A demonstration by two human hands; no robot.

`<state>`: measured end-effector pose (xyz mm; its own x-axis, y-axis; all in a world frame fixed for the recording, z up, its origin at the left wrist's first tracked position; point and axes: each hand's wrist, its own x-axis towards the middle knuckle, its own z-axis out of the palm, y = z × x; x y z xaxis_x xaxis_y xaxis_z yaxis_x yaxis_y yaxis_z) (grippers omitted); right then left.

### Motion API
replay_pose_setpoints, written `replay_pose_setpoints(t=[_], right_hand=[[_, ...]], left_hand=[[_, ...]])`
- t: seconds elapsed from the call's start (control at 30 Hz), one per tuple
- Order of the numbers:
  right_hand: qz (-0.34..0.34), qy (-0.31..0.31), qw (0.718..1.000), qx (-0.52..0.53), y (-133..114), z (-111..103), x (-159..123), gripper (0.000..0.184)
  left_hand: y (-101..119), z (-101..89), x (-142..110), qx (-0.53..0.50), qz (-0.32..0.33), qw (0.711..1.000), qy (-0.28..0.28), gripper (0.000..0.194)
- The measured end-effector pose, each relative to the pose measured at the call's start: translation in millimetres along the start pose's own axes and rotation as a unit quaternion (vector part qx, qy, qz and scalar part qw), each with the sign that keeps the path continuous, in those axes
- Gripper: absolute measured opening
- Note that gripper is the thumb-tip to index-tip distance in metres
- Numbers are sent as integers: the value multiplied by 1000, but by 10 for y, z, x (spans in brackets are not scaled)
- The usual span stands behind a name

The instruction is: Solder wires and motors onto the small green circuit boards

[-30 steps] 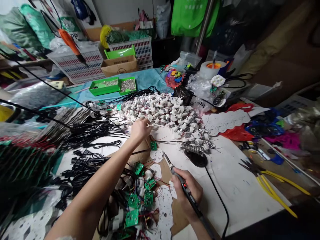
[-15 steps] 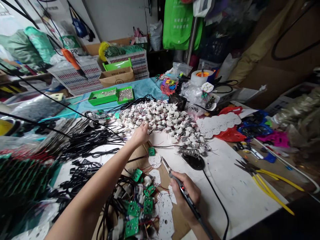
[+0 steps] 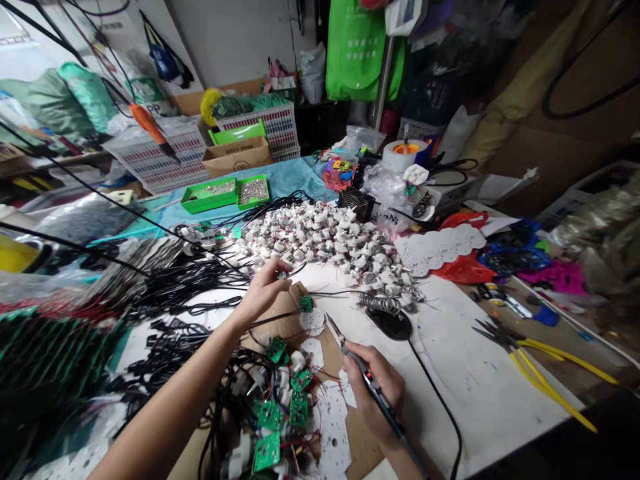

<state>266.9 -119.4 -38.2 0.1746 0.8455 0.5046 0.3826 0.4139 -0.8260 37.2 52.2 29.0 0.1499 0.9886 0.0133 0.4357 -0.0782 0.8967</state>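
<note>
My left hand (image 3: 266,288) is at the near edge of a large heap of small white plastic motor-like parts (image 3: 320,233) with thin wires. Its fingers are bent together around something small that I cannot make out. In my right hand (image 3: 377,380) is a soldering iron (image 3: 367,377), gripped like a pen, its red light lit. The iron's tip points up and left, beside a round white plate (image 3: 313,322). A small green circuit board (image 3: 305,303) lies at that plate's upper edge, with a dark cable running nearby.
Nearer to me lie several green boards (image 3: 270,415) wired to white parts, and a perforated white strip (image 3: 334,427). Coiled solder wire (image 3: 385,305) rests on a black stand (image 3: 387,325). Yellow-handled pliers (image 3: 543,380) lie right; black cables (image 3: 170,347) left; green trays (image 3: 210,195) behind.
My left hand has drawn back from the heap, toward me and slightly left. My right hand keeps the soldering iron in nearly the same place. The view has shifted slightly.
</note>
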Motion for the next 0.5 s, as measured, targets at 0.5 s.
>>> replay_pose_setpoints(t=[0.5], right_hand=[[26,3,1000,-10,27,7,-36,15]], left_hand=[[-306,50,-824,119,-41,991,-39,30]])
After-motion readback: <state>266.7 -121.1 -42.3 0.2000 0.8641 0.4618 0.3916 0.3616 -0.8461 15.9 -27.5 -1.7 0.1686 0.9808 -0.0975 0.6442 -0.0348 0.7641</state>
